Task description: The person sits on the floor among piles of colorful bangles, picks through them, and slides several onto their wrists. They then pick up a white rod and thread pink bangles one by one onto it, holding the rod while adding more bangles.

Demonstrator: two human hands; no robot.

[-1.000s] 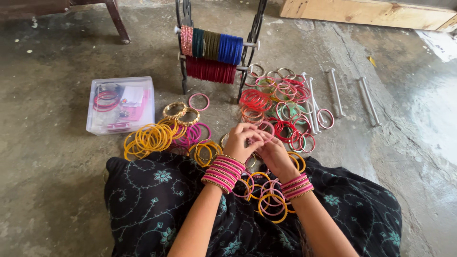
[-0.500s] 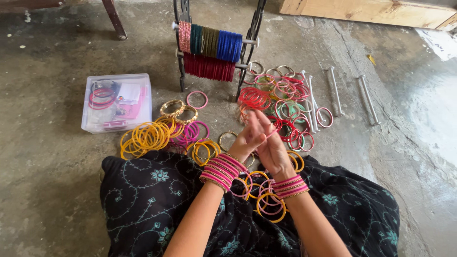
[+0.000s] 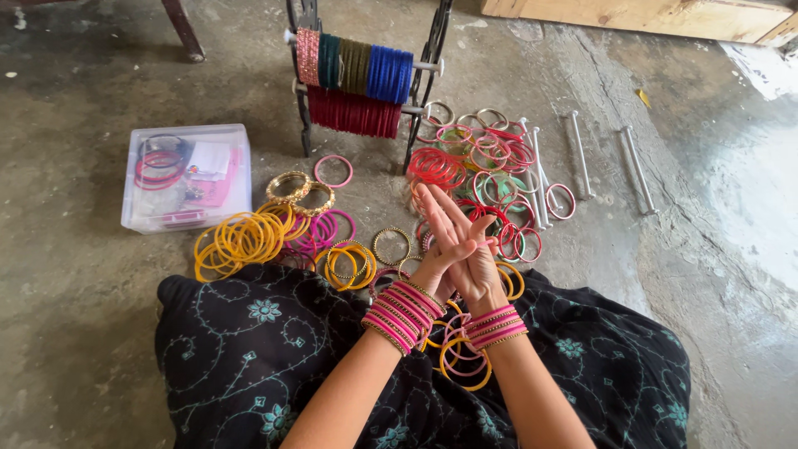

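plastic box: sitting on the concrete floor at left, clear, rectangular with rounded corners, lying flat
inside: showing red bangles, a white card and pink packets
labels, signs, screens: none showing

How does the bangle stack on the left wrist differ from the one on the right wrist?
The left wrist stack is longer, with more pink bangles reaching further up the forearm; the right wrist stack is shorter. The left stack has thin gold bangles at both ends; the right stack shows gold only at its forearm end. Both are mostly pink, and the left hand and right hand are pressed together.
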